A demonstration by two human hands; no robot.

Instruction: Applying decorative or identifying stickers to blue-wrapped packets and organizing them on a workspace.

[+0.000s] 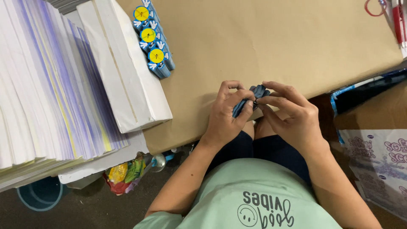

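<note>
Blue packet (pixel 248 101) between both hands' fingers (pixel 243 96)

A row of small packets (pixel 152 40) lies on the table (pixel 271 42) at its far left. Just left of them rests a flat box (pixel 127 72). Stacked sheets (pixel 46 85) sit beyond the box.

white paper stacks (pixel 51 85) | finished blue packets (pixel 153 40) on brown table (pixel 263 38) | red pen (pixel 397 19) | teal bucket (pixel 40 195)

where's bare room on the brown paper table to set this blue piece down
The widest free patch of the brown paper table runs from the row of blue packets across to the red pens, above both hands. The left hand and right hand hold the small blue item. It is crowded left, by the white stacks.
</note>
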